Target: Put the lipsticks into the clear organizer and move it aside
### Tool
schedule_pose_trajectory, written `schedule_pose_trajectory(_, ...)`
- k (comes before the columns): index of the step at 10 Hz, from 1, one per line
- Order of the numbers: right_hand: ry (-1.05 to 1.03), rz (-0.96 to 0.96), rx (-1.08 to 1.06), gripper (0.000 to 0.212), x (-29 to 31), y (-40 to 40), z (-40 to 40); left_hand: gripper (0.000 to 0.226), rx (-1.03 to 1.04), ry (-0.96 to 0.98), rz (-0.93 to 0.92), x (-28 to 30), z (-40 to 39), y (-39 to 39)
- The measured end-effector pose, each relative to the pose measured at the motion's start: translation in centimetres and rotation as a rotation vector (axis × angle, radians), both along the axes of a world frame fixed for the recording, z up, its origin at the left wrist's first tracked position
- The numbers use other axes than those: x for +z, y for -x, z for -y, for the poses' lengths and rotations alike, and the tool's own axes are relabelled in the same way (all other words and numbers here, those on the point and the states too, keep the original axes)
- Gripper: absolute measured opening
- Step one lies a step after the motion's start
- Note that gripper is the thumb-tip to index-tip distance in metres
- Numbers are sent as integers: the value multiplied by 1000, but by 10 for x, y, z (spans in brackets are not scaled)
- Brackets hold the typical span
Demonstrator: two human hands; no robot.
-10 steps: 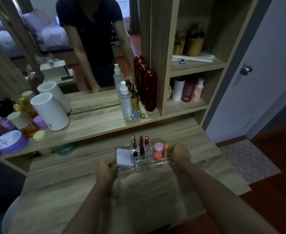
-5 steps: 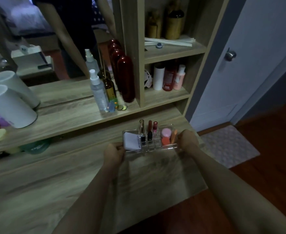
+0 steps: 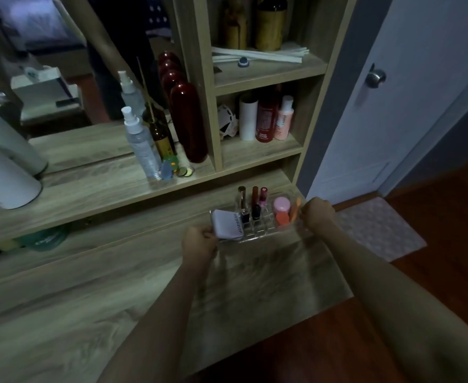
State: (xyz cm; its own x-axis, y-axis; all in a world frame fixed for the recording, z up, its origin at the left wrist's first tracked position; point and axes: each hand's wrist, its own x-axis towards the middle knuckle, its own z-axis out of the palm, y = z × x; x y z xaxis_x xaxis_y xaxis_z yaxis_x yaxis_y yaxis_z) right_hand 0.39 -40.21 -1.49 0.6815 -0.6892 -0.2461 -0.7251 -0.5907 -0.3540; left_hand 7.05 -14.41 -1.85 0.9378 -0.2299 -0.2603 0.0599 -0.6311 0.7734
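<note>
Moved further right along the bench (image 3: pixel 94 305) than half a second ago: clear organizer (image 3: pixel 257 230), now near the right edge. Clamped at both ends, left hand (image 3: pixel 199 241) and right hand (image 3: pixel 317 214), fingers curled shut. Standing upright inside, three lipsticks (image 3: pixel 255 201).
</note>
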Motion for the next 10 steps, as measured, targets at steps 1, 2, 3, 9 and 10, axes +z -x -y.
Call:
schedule_pose_trajectory(1,15,-9,25,25,0,-2,5,17,27,1,-45,-2,5,4)
schedule_pose_trajectory(2,18,-11,19,25,-1,-3,11,30,40,-2,-42,-5,8,6)
schedule_pose_trajectory(3,5,-17,24,23,-2,-5,15,35,49,4,-45,-5,10,7)
schedule_pose_trajectory(9,-83,13,-57,25,-4,18,9,13,79,89,-110,-8,4,16)
schedule_pose_trajectory(10,-124,12,-97,29,-8,39,-4,25,37,-10,-120,-16,-6,23)
